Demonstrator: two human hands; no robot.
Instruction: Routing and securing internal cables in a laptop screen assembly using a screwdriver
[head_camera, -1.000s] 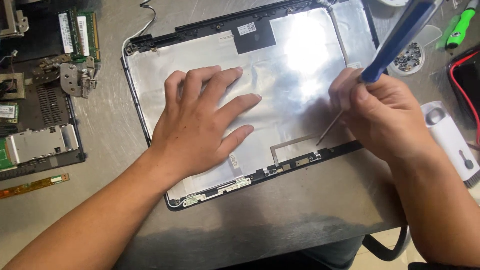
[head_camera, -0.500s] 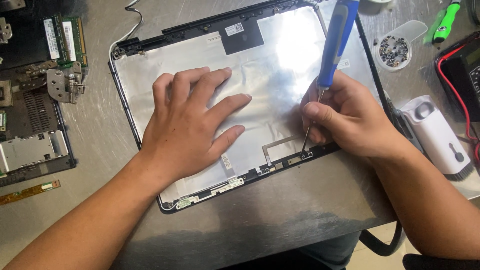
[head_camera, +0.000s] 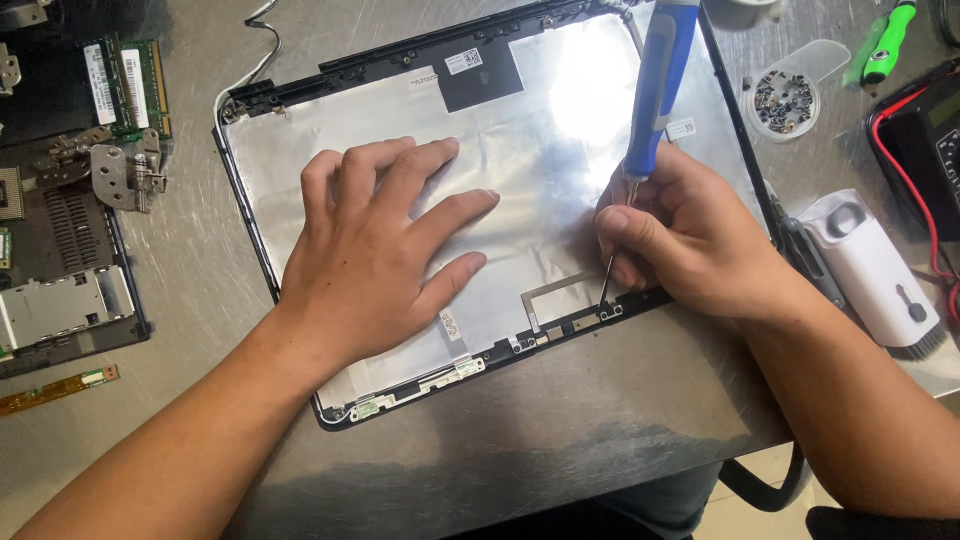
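Note:
A laptop lid shell (head_camera: 330, 115) lies face down on the grey metal table, its inside lined with silver foil inside a black frame. My left hand (head_camera: 375, 255) rests flat on the foil, fingers spread, pressing the shell down. My right hand (head_camera: 690, 235) grips a blue-handled screwdriver (head_camera: 655, 85) held nearly upright. Its thin tip meets a small black bracket (head_camera: 605, 312) on the shell's near edge.
A clear dish of small screws (head_camera: 785, 100) and a green tool (head_camera: 885, 45) lie at the upper right. A white device (head_camera: 870, 265) and a black meter with red leads (head_camera: 925, 140) sit to the right. Circuit boards, memory sticks (head_camera: 125, 85) and metal hinges (head_camera: 125, 170) are at the left.
The screwdriver has swung from a slant to nearly upright, and its tip has come down onto the bracket at the near edge. My left hand has stayed flat on the foil.

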